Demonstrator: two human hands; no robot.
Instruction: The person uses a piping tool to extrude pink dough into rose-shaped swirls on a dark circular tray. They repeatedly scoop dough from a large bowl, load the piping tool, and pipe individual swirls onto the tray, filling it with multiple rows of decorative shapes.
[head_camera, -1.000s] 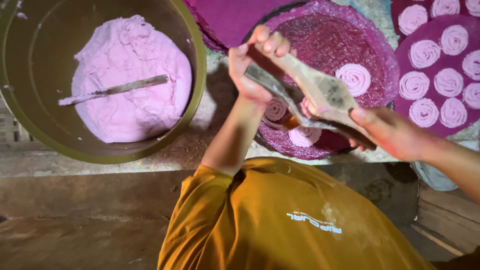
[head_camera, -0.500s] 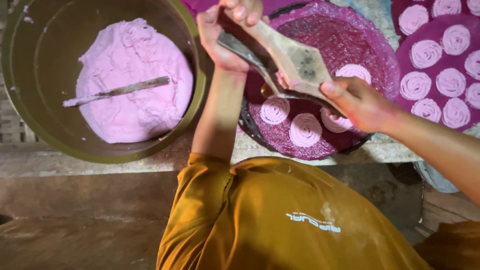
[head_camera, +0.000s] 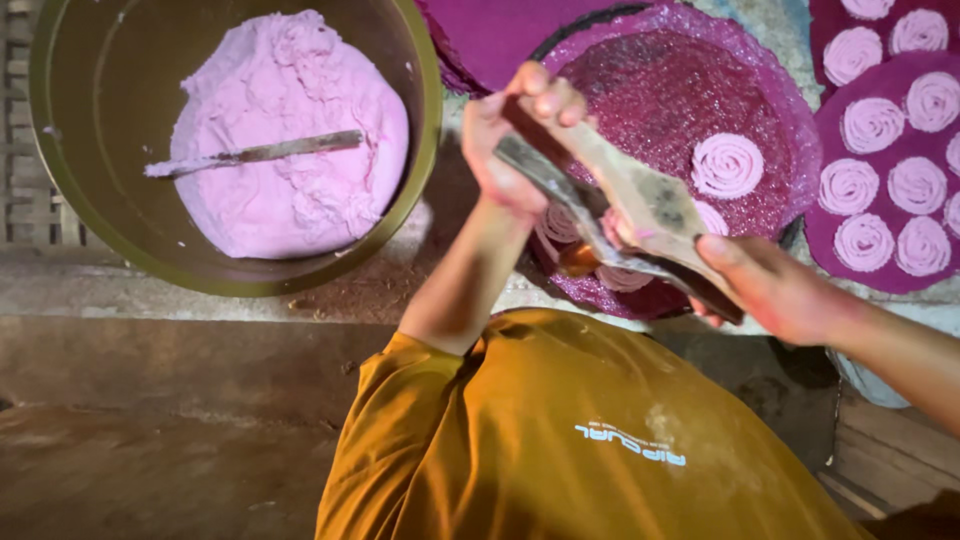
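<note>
Wooden press (head_camera: 640, 205) is held over the purple round tray (head_camera: 700, 90), right hand (head_camera: 775, 290) gripping its near end, left hand (head_camera: 515, 135) closed on its far end. Pink spirals (head_camera: 727, 165) lie on the tray beneath. Farther left, a green basin (head_camera: 425, 150) holds pink dough (head_camera: 290, 130) and a spatula (head_camera: 255, 153).

Pink dough, purple trays

Your olive-green round bowl (head_camera: 420, 160) holds pale pink dough (head_camera: 300, 130); pink spiral coils (head_camera: 727, 165) dot the glittery magenta round tray (head_camera: 690, 90).
</note>
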